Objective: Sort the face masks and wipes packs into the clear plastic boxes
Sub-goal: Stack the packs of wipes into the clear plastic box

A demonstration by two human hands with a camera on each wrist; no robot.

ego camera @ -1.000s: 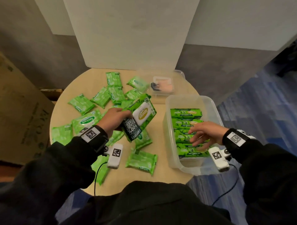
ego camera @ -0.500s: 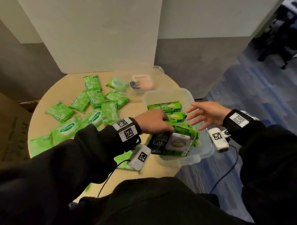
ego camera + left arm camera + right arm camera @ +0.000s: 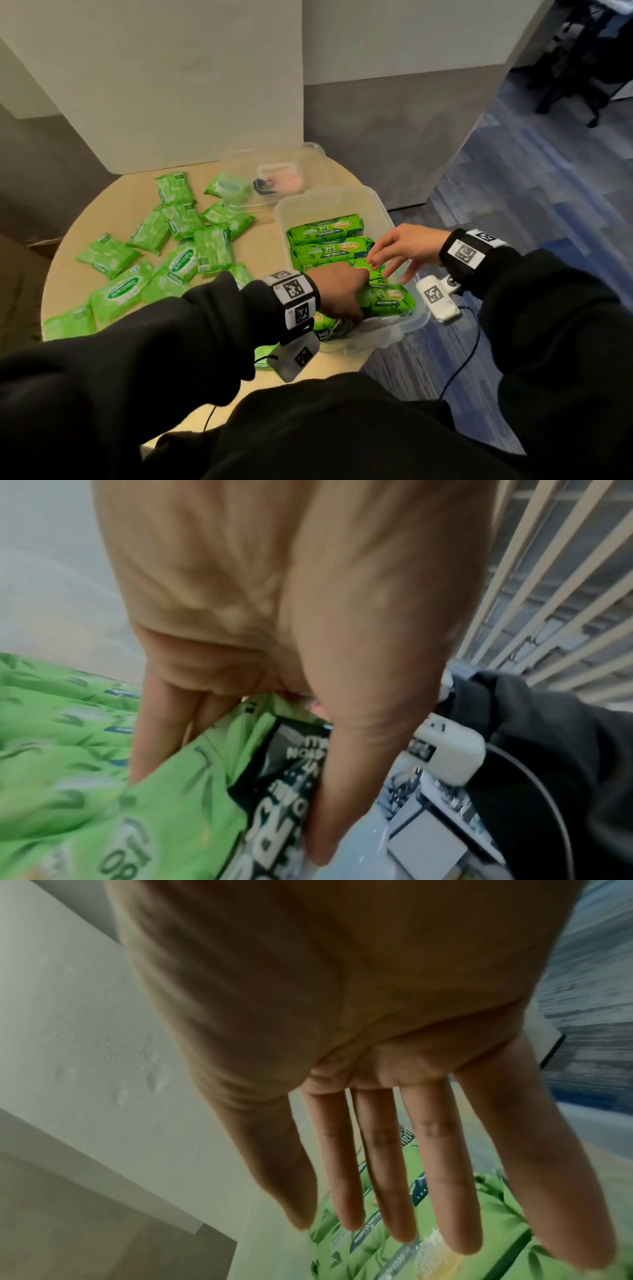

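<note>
My left hand (image 3: 342,294) grips a large green wipes pack (image 3: 383,301) with a black end panel, inside the near end of the big clear plastic box (image 3: 342,202). The left wrist view shows fingers (image 3: 154,737) and thumb (image 3: 329,791) curled round the pack (image 3: 171,804). Several like packs (image 3: 325,228) stand in a row in that box. My right hand (image 3: 394,255) hovers open over the row, fingers (image 3: 441,1177) straight and spread above the green packs (image 3: 411,1253). Small green wipes packs (image 3: 178,263) lie scattered on the round table (image 3: 113,205).
A second, smaller clear box (image 3: 308,154) stands at the table's far edge with a small pink and black packet (image 3: 279,180) inside. White partition panels (image 3: 164,78) rise behind the table. Blue carpet (image 3: 531,192) lies to the right, below the table edge.
My left hand carried the big wipes pack from over the table into the near end of the box and lowered it. My right hand lifted off the row and moved toward the pack.
</note>
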